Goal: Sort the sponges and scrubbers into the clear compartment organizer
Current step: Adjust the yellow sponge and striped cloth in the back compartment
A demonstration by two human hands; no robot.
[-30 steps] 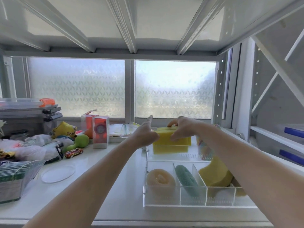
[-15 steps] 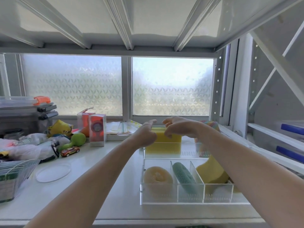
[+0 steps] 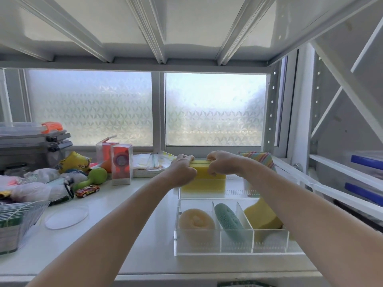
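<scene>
The clear compartment organizer (image 3: pixel 236 248) stands on the white shelf. Its front row holds a beige round sponge (image 3: pixel 195 221) at left, a teal scrubber (image 3: pixel 229 221) in the middle and a yellow sponge (image 3: pixel 262 218) at right. In the back compartment a stack of yellow sponges (image 3: pixel 204 181) stands on edge. My left hand (image 3: pixel 182 167) and my right hand (image 3: pixel 221 163) both grip the top of that stack from either side. A rainbow-striped sponge (image 3: pixel 259 159) sits at the back right, partly hidden by my right arm.
Left of the organizer lie a clear round lid (image 3: pixel 66 216), a toy car (image 3: pixel 87 190), a green dumbbell toy (image 3: pixel 93 177), two red boxed items (image 3: pixel 121 163), plastic bags and a wire basket (image 3: pixel 18 220). Grey cases (image 3: pixel 33 143) are stacked at far left. A frosted window is behind.
Both hands pushed the yellow sponge stack down into the back compartment and closed tighter on its top. My head tilted slightly, shifting the view.
</scene>
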